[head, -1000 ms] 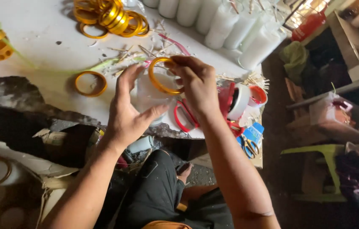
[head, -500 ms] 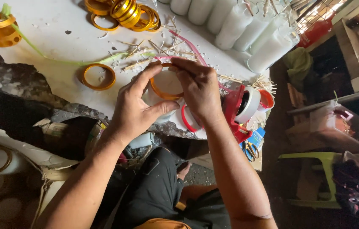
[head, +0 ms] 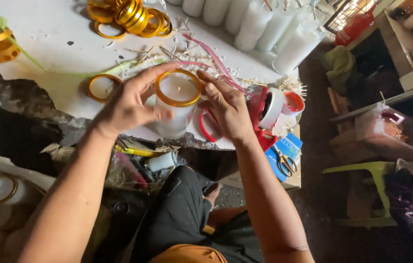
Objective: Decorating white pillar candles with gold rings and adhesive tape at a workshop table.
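The left hand (head: pixel 128 107) gripped a white candle (head: pixel 176 104) above the table (head: pixel 45 53), fingers wrapped round its side. The right hand (head: pixel 228 109) fingertips touched its gold ring (head: pixel 160 95).

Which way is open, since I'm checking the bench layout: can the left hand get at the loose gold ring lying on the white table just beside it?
Probably yes. The gold ring lies flat on the table close to the left hand, nothing between them. That hand grips the candle jar, so it must let go first.
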